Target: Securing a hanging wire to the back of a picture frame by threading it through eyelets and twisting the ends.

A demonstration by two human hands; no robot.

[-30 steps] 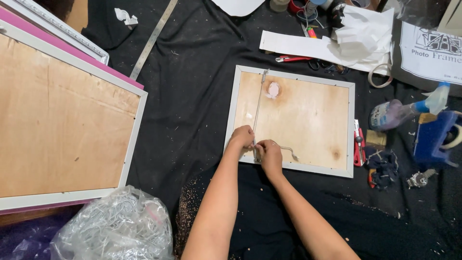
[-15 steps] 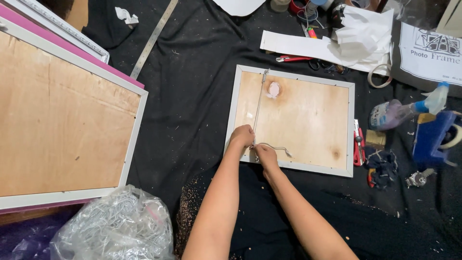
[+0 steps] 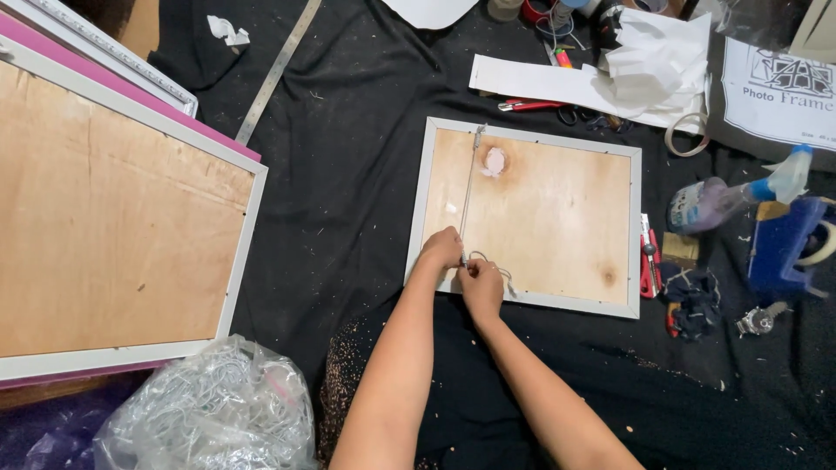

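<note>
Small frame: lies face down on the black cloth, plywood back up, white border, just past centre.
Hanging wire: runs straight along the frame's left side, from a fitting at 12 o'clock down to the hands at 6 o'clock.
Left hand: fingers curled, pinching the wire's lower end at the frame's bottom-left corner.
Right hand: fingers pressed together on the same wire end, touching the left hand.
Large frame: at 9 o'clock, well apart.
Red cutter: at 3 o'clock, just beside the small frame.
</note>
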